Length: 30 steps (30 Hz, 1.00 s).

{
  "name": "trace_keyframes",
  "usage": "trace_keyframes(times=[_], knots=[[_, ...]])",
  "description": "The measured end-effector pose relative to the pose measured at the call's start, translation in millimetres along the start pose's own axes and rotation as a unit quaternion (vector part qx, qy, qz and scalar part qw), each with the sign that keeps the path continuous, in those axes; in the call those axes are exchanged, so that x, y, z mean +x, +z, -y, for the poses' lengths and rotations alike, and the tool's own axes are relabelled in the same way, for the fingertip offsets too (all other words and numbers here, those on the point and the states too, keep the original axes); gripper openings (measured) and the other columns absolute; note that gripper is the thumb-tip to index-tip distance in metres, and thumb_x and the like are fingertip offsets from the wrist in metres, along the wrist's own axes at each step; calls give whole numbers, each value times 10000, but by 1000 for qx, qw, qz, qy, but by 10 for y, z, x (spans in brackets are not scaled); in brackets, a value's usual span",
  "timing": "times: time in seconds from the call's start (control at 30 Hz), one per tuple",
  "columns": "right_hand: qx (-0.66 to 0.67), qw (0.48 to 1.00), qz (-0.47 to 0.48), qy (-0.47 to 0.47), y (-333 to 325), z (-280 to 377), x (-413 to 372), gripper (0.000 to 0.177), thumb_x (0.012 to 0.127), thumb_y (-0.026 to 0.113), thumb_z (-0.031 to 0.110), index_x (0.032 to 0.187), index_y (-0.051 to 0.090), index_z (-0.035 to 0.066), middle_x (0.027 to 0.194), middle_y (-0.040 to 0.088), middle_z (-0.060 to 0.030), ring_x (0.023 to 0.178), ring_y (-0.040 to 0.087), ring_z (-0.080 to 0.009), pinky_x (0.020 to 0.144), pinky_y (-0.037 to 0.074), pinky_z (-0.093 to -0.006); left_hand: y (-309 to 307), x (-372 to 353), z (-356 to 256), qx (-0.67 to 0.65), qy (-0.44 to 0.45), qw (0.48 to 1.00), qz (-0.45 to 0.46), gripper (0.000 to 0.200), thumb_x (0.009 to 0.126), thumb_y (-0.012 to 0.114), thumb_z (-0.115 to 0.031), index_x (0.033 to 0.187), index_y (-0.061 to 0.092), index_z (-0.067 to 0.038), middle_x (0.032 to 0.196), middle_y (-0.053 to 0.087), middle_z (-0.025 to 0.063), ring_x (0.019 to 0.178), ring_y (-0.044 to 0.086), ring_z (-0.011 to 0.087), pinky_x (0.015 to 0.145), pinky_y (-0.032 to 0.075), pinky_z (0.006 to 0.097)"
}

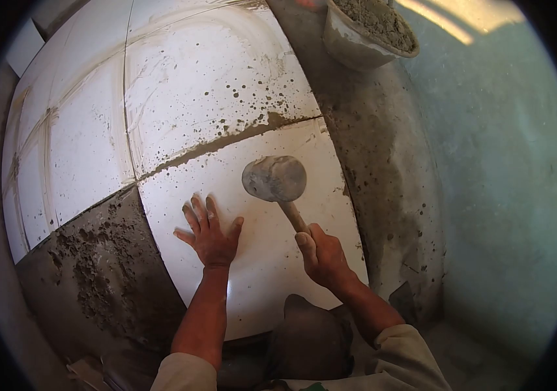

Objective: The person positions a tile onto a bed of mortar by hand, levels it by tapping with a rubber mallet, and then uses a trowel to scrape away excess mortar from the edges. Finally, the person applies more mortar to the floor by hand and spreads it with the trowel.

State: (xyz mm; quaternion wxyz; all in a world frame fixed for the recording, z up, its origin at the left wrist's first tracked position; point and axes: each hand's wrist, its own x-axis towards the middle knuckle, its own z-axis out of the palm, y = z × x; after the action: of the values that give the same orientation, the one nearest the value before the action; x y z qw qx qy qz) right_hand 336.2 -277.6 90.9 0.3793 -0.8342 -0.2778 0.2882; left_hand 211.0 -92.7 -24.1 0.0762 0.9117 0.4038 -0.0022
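My right hand (322, 255) is wrapped round the wooden handle of a rubber mallet (274, 178). The mallet's grey, mortar-smeared head is over the upper part of a white floor tile (272, 260). My left hand (210, 236) lies palm down on the same tile with its fingers spread, left of the mallet. Small specks of mortar dot the tile. A mortar-smeared joint separates it from the speckled tile (206, 85) above.
More white tiles (86, 156) with muddy joints extend to the upper left. Rough dark mortar bed (105, 260) lies left of my tile. A bucket (350, 49) of mortar stands at the top right, near the pale green wall (500, 169). A bare strip (382, 176) runs along the tiles' right edge.
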Motion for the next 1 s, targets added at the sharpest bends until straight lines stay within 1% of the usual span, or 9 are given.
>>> trace_keyframes(times=[0.2,0.23,0.3,0.47,0.57,0.7,0.83,0.93,1.0], knots=[[40,990,-88,-102,222,-176,-29,404,1000,446,386,853,475,10,571,523,-174,544,585,-399,517,463,-456,63,-1,29,6,2,1000,-15,865,830,541,-645,1495,305,-145,1587,171,92,1455,118,357,1025,37,751],[39,990,-88,-99,295,-237,9,404,1000,446,386,853,475,10,571,523,-174,544,585,-399,517,463,-456,42,-44,24,5,3,1000,-12,865,830,541,-645,1495,305,-145,1587,171,92,1455,118,357,1025,37,751],[-48,997,18,59,347,-251,225,425,1003,432,395,840,480,5,571,527,-196,569,590,-421,540,464,-483,17,25,-20,20,-17,1000,3,860,833,535,-646,1493,309,-142,1587,171,94,1454,119,355,1021,49,753],[26,999,13,40,166,-211,10,467,1008,399,427,831,485,4,576,527,-209,555,557,-432,547,451,-489,48,21,-10,11,-6,1000,-24,865,826,547,-646,1489,316,-142,1584,178,104,1453,126,358,1010,64,760],[59,997,2,41,78,-334,-198,482,1008,389,449,827,487,14,562,512,-177,507,542,-378,523,442,-453,74,13,12,9,1,1000,-27,868,822,550,-650,1488,319,-144,1583,180,108,1452,126,364,1007,64,763],[220,973,-61,34,-160,-119,-390,545,997,314,539,787,454,56,557,483,-14,468,492,-100,434,390,-286,37,17,-9,3,-10,1000,-14,879,816,543,-672,1484,327,-144,1582,178,115,1452,119,372,1010,50,763],[268,962,-52,15,310,-489,-180,545,995,316,542,790,459,58,530,434,11,412,412,-69,377,345,-251,58,5,51,-14,-2,999,-36,877,819,518,-696,1474,349,-137,1578,179,133,1446,133,381,993,49,776],[202,959,-4,202,335,-435,82,486,1026,303,474,750,419,91,494,370,16,356,352,-68,327,314,-253,32,23,42,-28,-12,999,-33,863,829,500,-700,1465,366,-131,1570,196,145,1435,151,399,981,61,777],[197,963,2,185,302,-523,-67,484,1019,330,478,762,430,80,531,388,17,408,380,-67,363,322,-256,33,-44,38,-25,-14,999,-26,861,831,495,-700,1459,375,-123,1564,207,152,1430,157,407,976,72,775]])
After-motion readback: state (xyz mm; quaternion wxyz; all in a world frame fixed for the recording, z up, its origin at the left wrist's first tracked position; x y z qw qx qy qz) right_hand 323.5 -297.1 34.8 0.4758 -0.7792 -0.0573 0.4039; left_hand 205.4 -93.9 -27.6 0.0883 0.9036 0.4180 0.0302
